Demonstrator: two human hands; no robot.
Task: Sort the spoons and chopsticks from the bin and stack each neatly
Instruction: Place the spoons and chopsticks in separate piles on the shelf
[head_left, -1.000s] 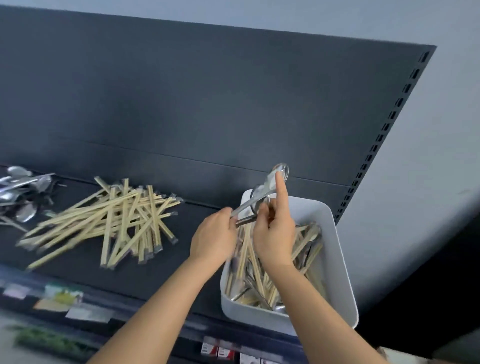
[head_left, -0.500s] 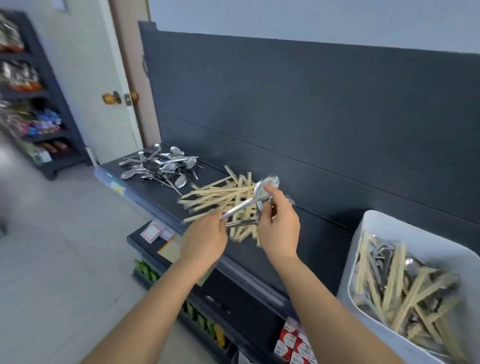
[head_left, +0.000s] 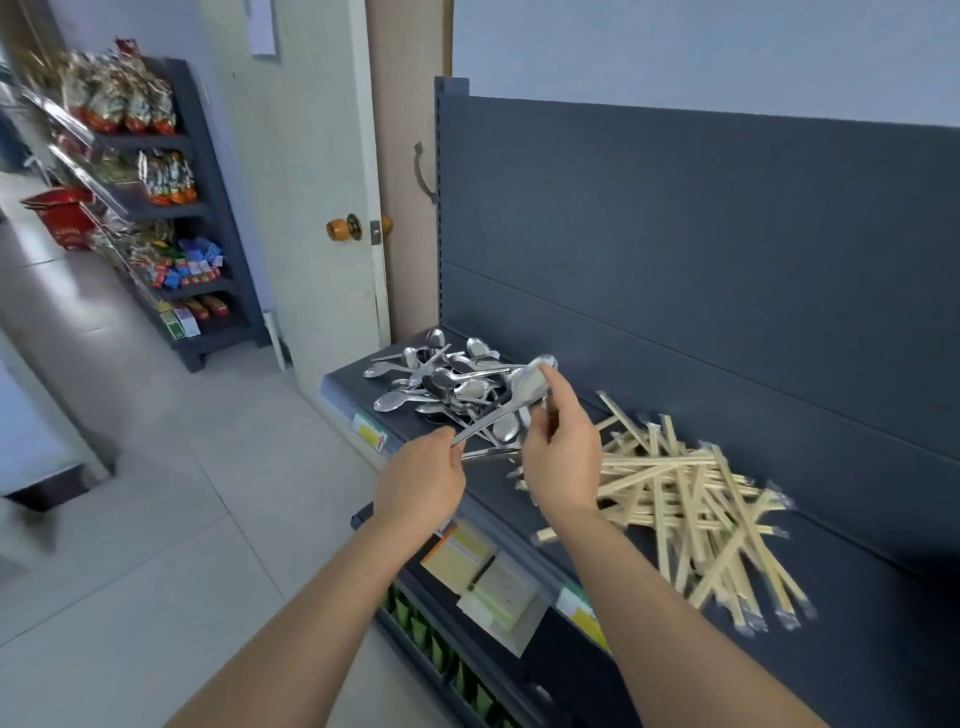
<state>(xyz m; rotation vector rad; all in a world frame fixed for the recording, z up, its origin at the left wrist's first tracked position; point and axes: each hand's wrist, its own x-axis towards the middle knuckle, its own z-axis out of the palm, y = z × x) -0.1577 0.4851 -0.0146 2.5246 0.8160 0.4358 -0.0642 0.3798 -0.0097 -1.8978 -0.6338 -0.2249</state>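
Both hands hold a small bunch of metal spoons (head_left: 511, 402) in the air, just in front of the spoon pile. My left hand (head_left: 421, 483) grips the handle ends. My right hand (head_left: 563, 452) pinches the bowl ends, index finger along the top bowl. A heap of several metal spoons (head_left: 439, 382) lies at the left end of the dark shelf (head_left: 857, 566). To its right sits a loose pile of wrapped wooden chopsticks (head_left: 685, 499). The bin is out of view.
The shelf's dark back panel (head_left: 701, 234) rises behind both piles. Price labels and a lower shelf with green packets (head_left: 441, 649) lie below the edge. A door with a knob (head_left: 343, 228) and a snack rack (head_left: 156, 197) stand to the left, across tiled floor.
My view has swung left from the bin to the shelf's left end. Both hands carried the spoons from above the bin, past the chopstick pile, to the spoon pile. The bin has left view.
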